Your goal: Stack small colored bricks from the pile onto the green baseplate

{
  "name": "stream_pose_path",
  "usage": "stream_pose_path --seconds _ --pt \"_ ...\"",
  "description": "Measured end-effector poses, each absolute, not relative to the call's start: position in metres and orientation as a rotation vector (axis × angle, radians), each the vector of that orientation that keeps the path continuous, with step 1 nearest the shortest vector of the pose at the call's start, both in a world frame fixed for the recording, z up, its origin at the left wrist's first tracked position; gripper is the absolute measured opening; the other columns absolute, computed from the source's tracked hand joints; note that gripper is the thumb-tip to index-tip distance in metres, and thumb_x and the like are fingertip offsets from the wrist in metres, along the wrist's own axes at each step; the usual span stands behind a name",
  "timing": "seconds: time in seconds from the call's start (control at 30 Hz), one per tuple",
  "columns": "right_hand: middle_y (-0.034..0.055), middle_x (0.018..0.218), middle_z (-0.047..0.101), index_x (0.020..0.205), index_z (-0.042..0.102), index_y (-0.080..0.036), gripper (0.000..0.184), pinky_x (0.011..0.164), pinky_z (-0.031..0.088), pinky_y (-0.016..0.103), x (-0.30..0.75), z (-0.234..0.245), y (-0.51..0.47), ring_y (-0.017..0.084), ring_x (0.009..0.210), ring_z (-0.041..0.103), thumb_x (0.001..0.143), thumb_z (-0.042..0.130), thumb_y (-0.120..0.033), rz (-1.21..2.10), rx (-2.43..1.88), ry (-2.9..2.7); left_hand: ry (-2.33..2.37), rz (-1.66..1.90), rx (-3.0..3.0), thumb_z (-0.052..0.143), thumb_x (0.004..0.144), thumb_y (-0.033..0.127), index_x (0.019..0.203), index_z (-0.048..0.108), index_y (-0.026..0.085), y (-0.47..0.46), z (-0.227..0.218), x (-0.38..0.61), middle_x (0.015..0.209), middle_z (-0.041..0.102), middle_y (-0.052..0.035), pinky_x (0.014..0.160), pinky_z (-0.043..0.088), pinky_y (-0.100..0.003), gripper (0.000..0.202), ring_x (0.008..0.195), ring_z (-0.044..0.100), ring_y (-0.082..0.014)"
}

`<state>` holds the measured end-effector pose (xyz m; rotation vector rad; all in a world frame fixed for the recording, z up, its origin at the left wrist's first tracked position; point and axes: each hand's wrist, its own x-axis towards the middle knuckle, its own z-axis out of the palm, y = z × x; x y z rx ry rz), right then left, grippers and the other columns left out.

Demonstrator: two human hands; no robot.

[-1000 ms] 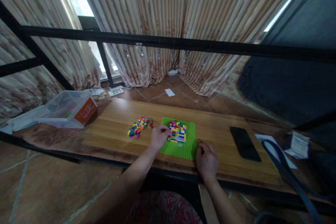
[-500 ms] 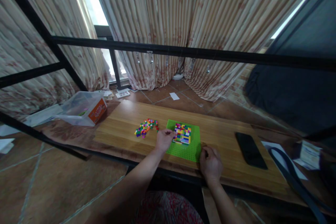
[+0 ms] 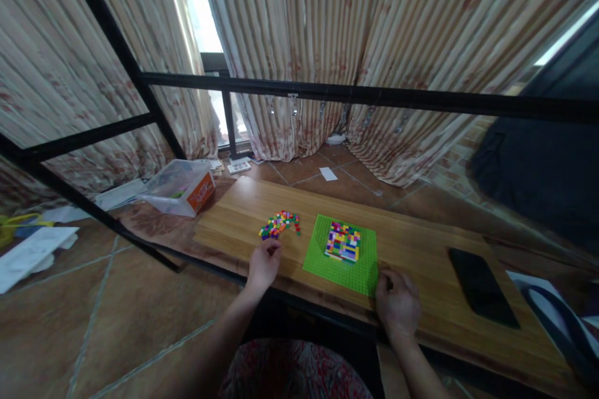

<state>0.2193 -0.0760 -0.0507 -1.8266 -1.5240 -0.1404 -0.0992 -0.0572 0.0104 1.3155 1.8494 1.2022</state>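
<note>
A green baseplate [image 3: 360, 271] lies on the wooden board [image 3: 421, 249], with a block of many-coloured small bricks [image 3: 343, 241] built on it. A loose pile of coloured bricks [image 3: 279, 224] lies to its left. My left hand [image 3: 264, 264] rests on the board just below that pile, fingers curled, fingertips near the closest bricks; whether it holds one I cannot make out. My right hand [image 3: 397, 301] sits closed at the baseplate's near right corner, touching its edge.
A black phone [image 3: 482, 287] lies on the board at the right. A clear plastic box with an orange label [image 3: 182, 187] stands at the far left. A black metal bar [image 3: 374, 96] crosses in front of the curtains. Papers [image 3: 32, 249] lie on the tiled floor.
My left hand has drawn back from the built block on the baseplate to the loose pile on the left. The view has swung left. My right hand stays at the baseplate's corner.
</note>
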Motion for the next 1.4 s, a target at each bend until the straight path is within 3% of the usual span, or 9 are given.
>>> stream_pose_path --seconds 0.37,0.7,0.93,1.13,1.3,1.4 --pt "0.0125 0.091 0.069 0.088 0.07 -0.017 0.035 0.075 0.044 0.034 0.222 -0.053 -0.076 0.025 0.084 0.06 0.091 0.041 -0.037 -0.194 -1.825 -1.537 2.356 0.819 1.488 0.053 0.084 0.016 0.096 0.069 0.018 -0.047 0.015 -0.13 0.101 0.071 -0.0111 0.082 0.049 -0.032 0.019 0.092 0.068 -0.0238" --pt "0.0138 0.093 0.07 0.089 0.07 -0.017 0.036 0.077 0.044 0.035 0.221 -0.05 -0.077 0.026 0.085 0.06 0.091 0.041 -0.037 -0.178 -1.82 -1.538 2.362 0.646 1.579 0.054 0.088 0.023 0.1 0.07 0.021 -0.037 0.015 -0.129 0.105 0.069 -0.0102 0.082 0.048 -0.033 0.02 0.094 0.067 -0.0242" --pt "0.0131 0.092 0.07 0.087 0.07 -0.017 0.034 0.076 0.044 0.035 0.219 -0.049 -0.077 0.025 0.084 0.06 0.091 0.042 -0.036 -0.18 -1.804 -1.535 2.178 0.908 1.502 0.058 0.084 0.02 0.091 0.068 0.02 -0.038 0.011 -0.139 0.095 0.072 -0.007 0.083 0.049 -0.032 0.012 0.09 0.067 -0.021" --pt "0.0125 0.093 0.07 0.088 0.069 -0.017 0.033 0.08 0.045 0.035 0.219 -0.05 -0.076 0.025 0.088 0.061 0.091 0.041 -0.035 -0.159 -1.82 -1.54 1.663 1.311 1.384 0.061 0.08 0.027 0.093 0.068 0.019 -0.043 0.014 -0.12 0.091 0.072 -0.0043 0.083 0.051 -0.03 0.017 0.087 0.067 -0.0177" --pt "0.0123 0.095 0.07 0.088 0.069 -0.018 0.032 0.081 0.045 0.035 0.217 -0.048 -0.076 0.024 0.089 0.06 0.092 0.041 -0.033 -0.137 -1.822 -1.508 1.424 1.329 1.327 0.061 0.08 0.033 0.091 0.07 0.019 -0.041 0.014 -0.09 0.082 0.068 -0.0017 0.07 0.049 -0.025 0.02 0.073 0.061 -0.0138" --pt "0.012 0.094 0.069 0.088 0.069 -0.018 0.032 0.082 0.045 0.035 0.216 -0.047 -0.076 0.024 0.089 0.06 0.093 0.041 -0.032 -0.133 -1.808 -1.511 1.418 1.287 1.391 0.06 0.082 0.034 0.094 0.072 0.021 -0.04 0.019 -0.072 0.085 0.07 -0.0025 0.07 0.05 -0.026 0.022 0.073 0.06 -0.0143"
